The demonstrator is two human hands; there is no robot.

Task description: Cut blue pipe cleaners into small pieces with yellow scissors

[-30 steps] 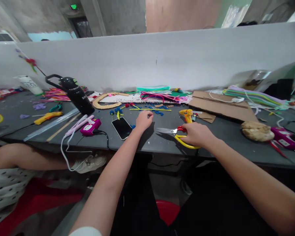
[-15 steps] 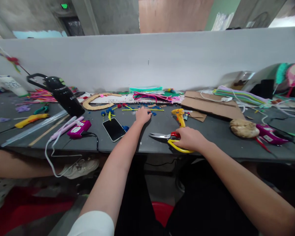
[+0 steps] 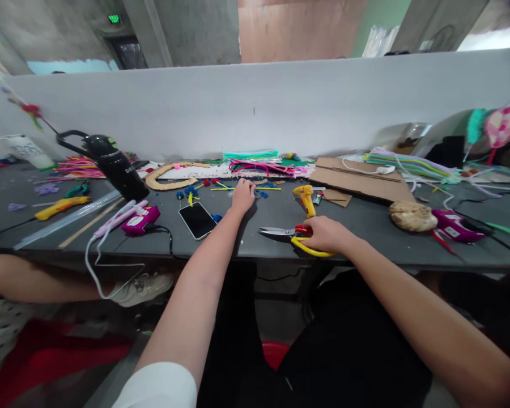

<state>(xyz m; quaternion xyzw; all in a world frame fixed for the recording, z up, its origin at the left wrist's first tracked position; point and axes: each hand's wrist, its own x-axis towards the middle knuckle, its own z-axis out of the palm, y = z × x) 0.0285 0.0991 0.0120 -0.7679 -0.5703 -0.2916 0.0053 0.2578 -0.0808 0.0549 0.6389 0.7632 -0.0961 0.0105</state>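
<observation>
A: ok so what's each hand doing here?

B: right hand (image 3: 321,233) is wrapped around the handles of the scissors (image 3: 276,232), yellow and red grips, blades pointing left. they're at the near side of the desk (image 3: 378,235), middle of the scene.

A: and the left hand (image 3: 243,196)?

B: farther in, fingers curled down over the yellow stem (image 3: 267,188) that runs left to right. tbh can't tell if it's pinching anything, the fingertips are hidden. blue bits (image 3: 262,194) sit just right of it.

A: what else is on there?

B: phone (image 3: 198,220) left of that hand, black bottle (image 3: 123,173) farther left. yellow glue gun (image 3: 305,199) just beyond the right hand, cardboard (image 3: 361,177) to the far right of that. desk's dark grey and pretty cluttered lol

A: and the room?

B: pale partition (image 3: 255,107) along the far edge, bare grey wall (image 3: 204,31) behind it, green lit sign (image 3: 114,18) up far left. someone else's shoe (image 3: 142,289) shows below the desk at near left.
</observation>
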